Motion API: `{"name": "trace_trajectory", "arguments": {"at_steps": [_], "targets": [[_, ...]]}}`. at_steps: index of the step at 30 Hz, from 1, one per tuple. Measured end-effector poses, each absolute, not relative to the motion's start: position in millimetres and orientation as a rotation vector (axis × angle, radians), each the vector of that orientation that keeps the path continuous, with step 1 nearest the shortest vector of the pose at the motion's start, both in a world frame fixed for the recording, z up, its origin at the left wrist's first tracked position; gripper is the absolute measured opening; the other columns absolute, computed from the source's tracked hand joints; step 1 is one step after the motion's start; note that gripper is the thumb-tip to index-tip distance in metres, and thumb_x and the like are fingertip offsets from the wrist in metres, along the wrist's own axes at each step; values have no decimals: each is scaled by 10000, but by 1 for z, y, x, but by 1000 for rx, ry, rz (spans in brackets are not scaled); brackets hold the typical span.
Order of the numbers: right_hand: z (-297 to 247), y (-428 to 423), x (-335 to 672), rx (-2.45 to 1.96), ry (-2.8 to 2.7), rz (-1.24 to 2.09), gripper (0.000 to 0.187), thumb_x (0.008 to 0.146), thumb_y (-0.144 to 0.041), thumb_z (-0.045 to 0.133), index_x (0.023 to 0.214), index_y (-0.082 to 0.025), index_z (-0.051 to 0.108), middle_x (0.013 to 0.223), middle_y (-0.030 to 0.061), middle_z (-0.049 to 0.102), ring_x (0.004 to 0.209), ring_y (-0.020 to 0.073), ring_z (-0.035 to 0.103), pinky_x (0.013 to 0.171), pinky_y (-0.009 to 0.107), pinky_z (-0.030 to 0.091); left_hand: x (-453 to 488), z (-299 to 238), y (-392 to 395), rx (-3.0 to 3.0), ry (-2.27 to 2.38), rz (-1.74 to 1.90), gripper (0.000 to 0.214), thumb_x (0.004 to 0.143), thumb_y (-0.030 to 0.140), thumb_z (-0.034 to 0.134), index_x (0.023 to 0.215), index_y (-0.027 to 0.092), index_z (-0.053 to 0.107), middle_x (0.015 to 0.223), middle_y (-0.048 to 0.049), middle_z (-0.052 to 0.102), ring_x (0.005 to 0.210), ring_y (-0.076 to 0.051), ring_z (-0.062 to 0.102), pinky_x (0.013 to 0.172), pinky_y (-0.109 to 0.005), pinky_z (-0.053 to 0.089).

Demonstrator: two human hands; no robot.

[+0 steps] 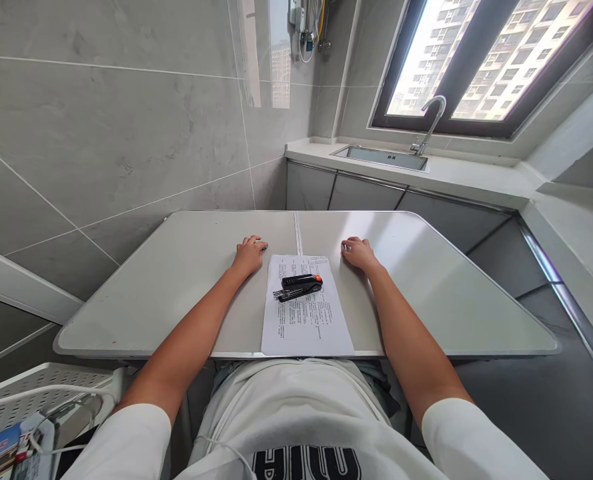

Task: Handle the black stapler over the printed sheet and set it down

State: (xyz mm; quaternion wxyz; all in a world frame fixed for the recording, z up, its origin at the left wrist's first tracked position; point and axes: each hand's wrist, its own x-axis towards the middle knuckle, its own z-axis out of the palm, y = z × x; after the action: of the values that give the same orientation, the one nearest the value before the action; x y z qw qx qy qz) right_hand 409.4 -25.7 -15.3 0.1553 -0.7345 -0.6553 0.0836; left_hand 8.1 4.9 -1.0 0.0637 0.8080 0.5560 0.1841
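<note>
Here, the stapler [303,281] lies untouched between left grip [249,255] and right grip [359,253].

Pale table [126,300], printed paper [306,337] lying flat

Stapler [301,285] on paper [306,337], between and nearer than the hands

The left hand [250,254] and right hand [359,253] rest on the surface [176,280], either side of the paper's far end. Beyond them stands a counter [466,170]; its sink [383,157] and tap [433,120] lie ahead and rightward of the right hand, a window [439,60] behind. A basket [41,377] sits leftward and nearer than the left hand.
</note>
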Motion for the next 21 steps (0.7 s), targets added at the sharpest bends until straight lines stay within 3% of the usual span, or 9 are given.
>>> {"name": "trace_trajectory", "arguments": {"at_steps": [6, 10, 14, 18, 21], "targets": [[-13, -28, 408, -2127, -1887, 267, 512, 959, -335, 516, 1443, -244, 655, 1583, 133, 507, 1373, 438, 407, 1021, 619, 472, 7, -2, 7, 2443, 1686, 552, 427, 948, 119, 475, 1208, 271, 778, 1490, -145, 560, 1359, -369, 467, 1065, -561, 410], [-8, -31, 403, -2051, -1834, 240, 470, 937, -289, 526, 1360, -202, 712, 1519, 150, 555, 1343, 404, 461, 1057, 573, 461, 6, -3, 8, 2426, 1673, 577, 393, 945, 116, 486, 1145, 269, 787, 1466, -141, 563, 1356, -367, 462, 1067, -556, 407], [5, -37, 388, -1671, -1733, 214, 352, 961, -351, 513, 1088, -179, 793, 1214, 136, 692, 1000, 262, 620, 973, 440, 502, 4, -6, 10, 2437, 1670, 558, 433, 891, 34, 500, 1139, 257, 777, 1461, -139, 565, 1348, -353, 473, 1056, -539, 415], [22, -50, 366, -1289, -1921, 559, 418, 968, -573, 586, 896, -207, 774, 876, 62, 702, 752, 199, 557, 748, 365, 471, 4, -5, 10, 2446, 1703, 538, 407, 913, 22, 494, 1111, 251, 766, 1454, -121, 572, 1340, -326, 484, 1046, -501, 430], [29, -58, 350, -1050, -2141, 926, 458, 935, -633, 644, 1040, -210, 784, 874, 49, 701, 748, 181, 545, 703, 327, 426, 4, -2, 10, 2437, 1751, 526, 353, 953, 52, 495, 1078, 246, 762, 1437, -106, 585, 1338, -311, 490, 1042, -477, 440]]}}
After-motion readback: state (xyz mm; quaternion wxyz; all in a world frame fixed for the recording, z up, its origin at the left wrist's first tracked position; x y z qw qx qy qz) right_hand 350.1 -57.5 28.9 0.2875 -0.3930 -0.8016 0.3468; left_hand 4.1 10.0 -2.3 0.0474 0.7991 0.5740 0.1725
